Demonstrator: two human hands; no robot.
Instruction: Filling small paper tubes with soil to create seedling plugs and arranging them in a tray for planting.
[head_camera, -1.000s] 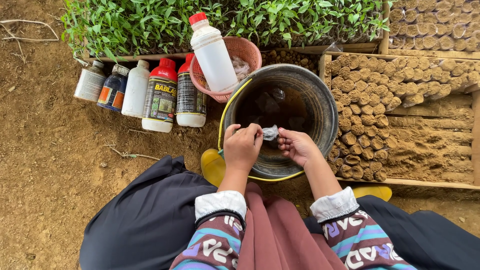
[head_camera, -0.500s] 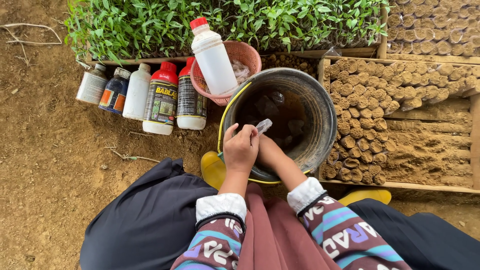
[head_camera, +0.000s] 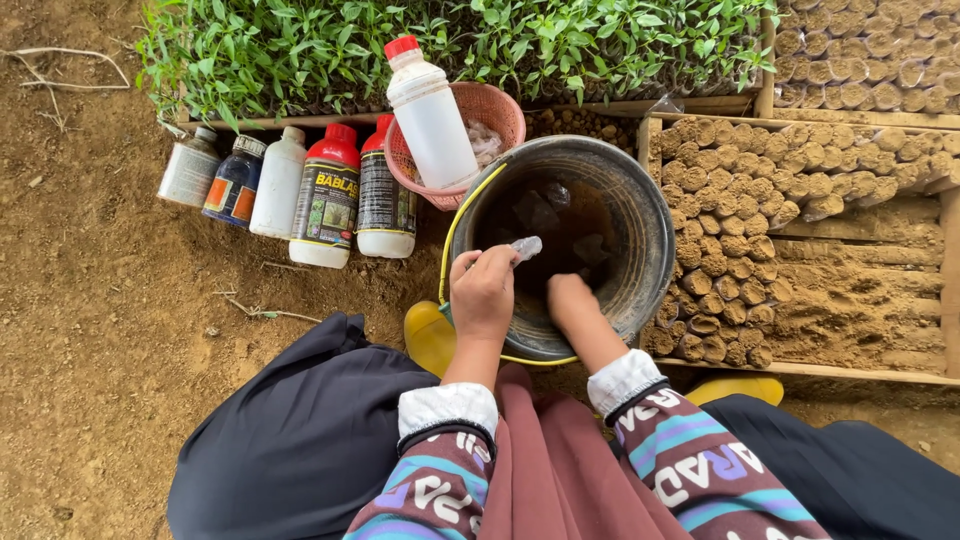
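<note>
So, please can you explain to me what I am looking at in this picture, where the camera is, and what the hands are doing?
There is no machine here. A person wears a camera on the head, so you look down at their own two arms and lap.

The left hand holds a small clear crumpled piece, perhaps plastic, above a dark metal bucket. The right hand reaches down inside the bucket, and its fingers are hidden there.

On the bare soil stands a row of bottles. A white bottle with a red cap leans in a pink basket. Behind are green seedlings, and at the right wooden trays of small soil rolls.
</note>
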